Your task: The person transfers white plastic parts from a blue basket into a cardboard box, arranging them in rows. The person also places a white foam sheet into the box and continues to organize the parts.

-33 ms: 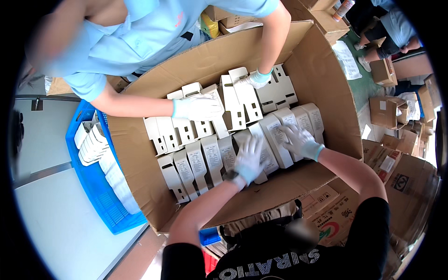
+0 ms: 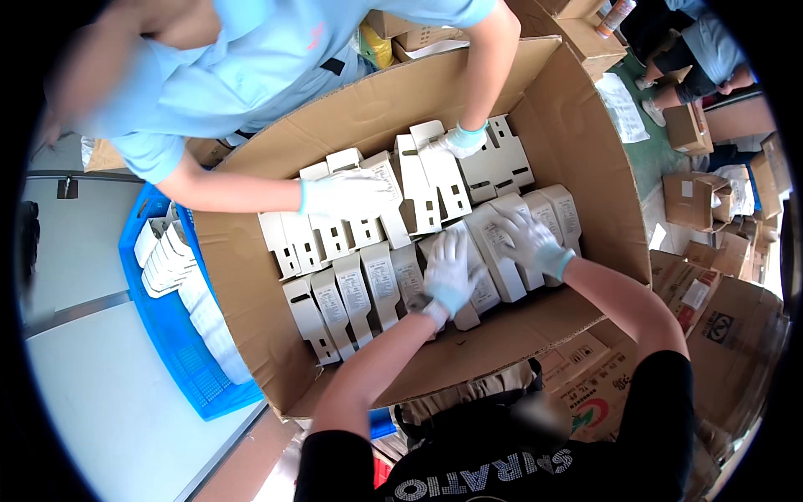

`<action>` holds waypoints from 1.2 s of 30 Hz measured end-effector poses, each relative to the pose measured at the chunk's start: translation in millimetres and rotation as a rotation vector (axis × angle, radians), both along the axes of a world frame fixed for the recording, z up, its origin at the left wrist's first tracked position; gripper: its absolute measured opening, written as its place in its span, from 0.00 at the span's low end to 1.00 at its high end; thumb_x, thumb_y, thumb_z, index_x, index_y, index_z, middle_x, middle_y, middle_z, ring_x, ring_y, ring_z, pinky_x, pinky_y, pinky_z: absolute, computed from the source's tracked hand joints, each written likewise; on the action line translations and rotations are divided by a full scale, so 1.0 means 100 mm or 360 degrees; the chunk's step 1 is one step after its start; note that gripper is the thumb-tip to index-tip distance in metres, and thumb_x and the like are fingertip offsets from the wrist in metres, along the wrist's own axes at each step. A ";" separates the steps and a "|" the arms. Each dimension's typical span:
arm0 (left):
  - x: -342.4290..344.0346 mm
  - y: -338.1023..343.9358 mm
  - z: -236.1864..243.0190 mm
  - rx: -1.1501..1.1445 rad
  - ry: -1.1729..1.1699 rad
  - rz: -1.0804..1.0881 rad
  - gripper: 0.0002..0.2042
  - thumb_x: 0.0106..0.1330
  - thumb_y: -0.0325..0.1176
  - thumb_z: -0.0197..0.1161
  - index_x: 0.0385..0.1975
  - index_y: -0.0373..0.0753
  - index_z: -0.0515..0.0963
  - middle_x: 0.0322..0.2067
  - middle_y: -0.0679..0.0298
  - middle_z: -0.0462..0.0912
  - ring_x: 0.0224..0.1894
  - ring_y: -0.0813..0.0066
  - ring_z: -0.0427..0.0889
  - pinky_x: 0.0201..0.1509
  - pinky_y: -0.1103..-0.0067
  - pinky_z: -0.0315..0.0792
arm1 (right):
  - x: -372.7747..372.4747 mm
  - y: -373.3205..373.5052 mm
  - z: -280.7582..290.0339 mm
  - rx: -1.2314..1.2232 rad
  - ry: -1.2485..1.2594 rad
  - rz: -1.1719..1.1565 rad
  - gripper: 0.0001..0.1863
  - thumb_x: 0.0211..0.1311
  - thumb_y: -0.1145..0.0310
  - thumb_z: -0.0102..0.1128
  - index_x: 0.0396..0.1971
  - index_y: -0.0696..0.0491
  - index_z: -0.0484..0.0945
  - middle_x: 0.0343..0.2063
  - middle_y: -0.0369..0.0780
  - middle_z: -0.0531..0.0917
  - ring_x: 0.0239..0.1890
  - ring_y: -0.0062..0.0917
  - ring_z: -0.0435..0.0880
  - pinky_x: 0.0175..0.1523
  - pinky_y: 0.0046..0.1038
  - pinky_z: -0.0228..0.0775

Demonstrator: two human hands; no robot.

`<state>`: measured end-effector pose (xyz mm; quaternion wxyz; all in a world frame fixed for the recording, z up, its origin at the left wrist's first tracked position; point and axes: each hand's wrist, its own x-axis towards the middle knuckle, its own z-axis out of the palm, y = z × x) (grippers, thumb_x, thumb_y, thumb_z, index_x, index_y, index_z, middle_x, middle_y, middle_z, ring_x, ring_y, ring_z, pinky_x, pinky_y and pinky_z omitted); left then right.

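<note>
Evidently, my left hand (image 2: 449,272) and right hand (image 2: 529,241) lie spread-fingered over white parts (image 2: 499,272), likely steadying their leaning row within the cardboard box (image 2: 577,142).

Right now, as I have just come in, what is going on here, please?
The camera wearer's gloved left hand and right hand are on the front row of labelled white casings in a large cardboard box. Across it, a co-worker in light blue has both gloved hands on the back row.
</note>
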<state>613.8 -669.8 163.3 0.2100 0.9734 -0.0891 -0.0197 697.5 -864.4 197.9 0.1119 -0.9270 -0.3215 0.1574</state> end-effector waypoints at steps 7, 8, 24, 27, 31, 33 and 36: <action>0.40 0.12 -0.04 0.0125 0.0500 -0.0172 0.33 0.55 0.54 0.56 0.59 0.46 0.61 0.47 0.59 0.72 0.54 0.62 0.65 0.58 0.66 0.59 | 0.57 0.35 -0.33 -0.0644 0.0775 -0.0105 0.29 0.57 0.38 0.38 0.52 0.38 0.71 0.55 0.36 0.70 0.59 0.31 0.65 0.59 0.45 0.54; 0.39 0.23 -0.10 0.0057 0.0560 -0.0165 0.31 0.55 0.54 0.55 0.58 0.48 0.63 0.47 0.60 0.72 0.55 0.65 0.65 0.60 0.67 0.55 | 0.56 0.35 -0.27 -0.0719 0.0926 -0.0017 0.29 0.57 0.38 0.38 0.52 0.38 0.72 0.55 0.36 0.70 0.59 0.30 0.65 0.59 0.45 0.53; -0.16 -0.56 0.05 0.0119 -0.0273 -0.1125 0.20 0.51 0.31 0.52 0.47 0.44 0.71 0.49 0.62 0.70 0.56 0.67 0.65 0.57 0.72 0.62 | -0.42 -0.72 -0.63 0.0133 0.1528 -0.1213 0.32 0.48 0.50 0.61 0.42 0.65 0.72 0.37 0.51 0.78 0.39 0.37 0.78 0.46 0.33 0.70; -0.24 -0.66 -0.21 0.0031 0.0444 -0.1167 0.20 0.52 0.32 0.52 0.48 0.45 0.70 0.51 0.62 0.69 0.58 0.66 0.63 0.60 0.71 0.59 | -0.45 -0.92 -0.95 0.0840 0.1778 -0.1597 0.27 0.52 0.57 0.62 0.46 0.62 0.69 0.37 0.46 0.78 0.39 0.32 0.78 0.45 0.31 0.71; -0.34 -0.41 -0.03 0.0265 0.0041 -0.1267 0.22 0.53 0.34 0.53 0.51 0.45 0.69 0.52 0.61 0.68 0.58 0.64 0.63 0.61 0.71 0.58 | 0.01 -0.96 0.31 0.1584 0.2290 -0.1739 0.19 0.56 0.66 0.61 0.45 0.58 0.69 0.38 0.40 0.78 0.42 0.25 0.78 0.50 0.30 0.71; -0.37 -0.35 -0.04 0.0232 -0.0040 -0.1191 0.23 0.53 0.36 0.55 0.52 0.44 0.68 0.52 0.60 0.68 0.58 0.63 0.63 0.61 0.70 0.58 | 0.12 -1.10 0.77 0.1603 0.2204 -0.1627 0.23 0.57 0.67 0.58 0.50 0.62 0.65 0.41 0.42 0.77 0.44 0.26 0.78 0.52 0.30 0.71; -0.35 -0.30 0.03 -0.0028 0.0208 -0.1048 0.24 0.54 0.39 0.58 0.52 0.41 0.67 0.53 0.59 0.68 0.58 0.62 0.63 0.60 0.69 0.59 | 0.10 -1.20 1.60 0.1623 0.1983 -0.1574 0.30 0.56 0.65 0.60 0.54 0.65 0.62 0.45 0.45 0.75 0.45 0.26 0.78 0.52 0.28 0.71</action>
